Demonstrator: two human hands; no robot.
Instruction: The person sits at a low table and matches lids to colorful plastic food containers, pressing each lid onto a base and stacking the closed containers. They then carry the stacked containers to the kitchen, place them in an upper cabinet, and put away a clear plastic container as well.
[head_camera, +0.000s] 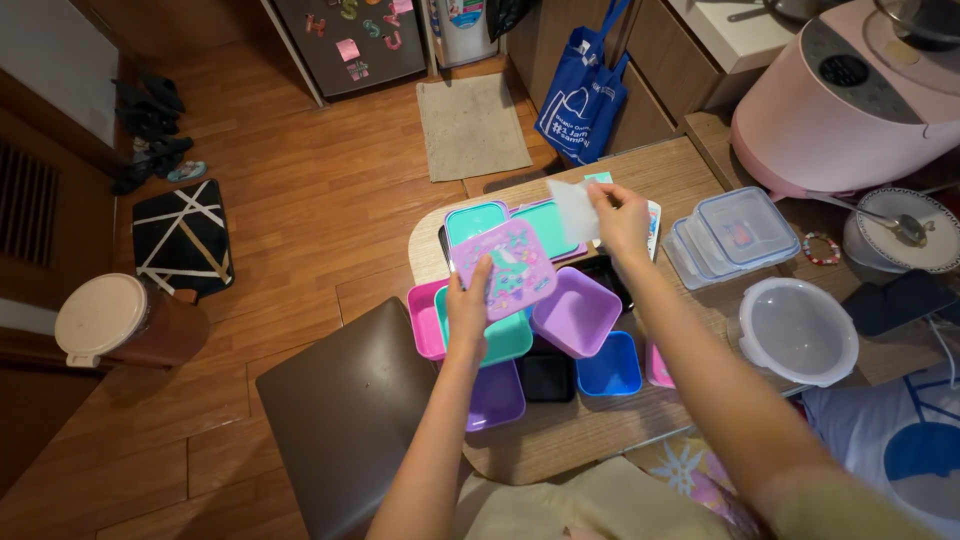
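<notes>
My left hand (468, 303) holds up a purple lunch-box lid (505, 267) with a pastel picture on it, gripped at its lower left corner. Raised just right of the lid, my right hand (620, 220) pinches a small white paper sheet (574, 210). Below both hands, several open plastic containers lie crowded on the wooden table (560, 435): a purple box (575, 313), a teal box (512, 340), a pink box (424, 318), a blue box (610, 366), a black box (546, 378) and a second purple box (494, 396). Teal lids (478, 220) lie behind them.
A stack of clear lidded containers (735, 232) and a clear round bowl (798, 330) sit to the right. A pink rice cooker (850, 95) stands at the back right beside a plate with a spoon (905, 232). A brown stool (345, 420) stands left of the table.
</notes>
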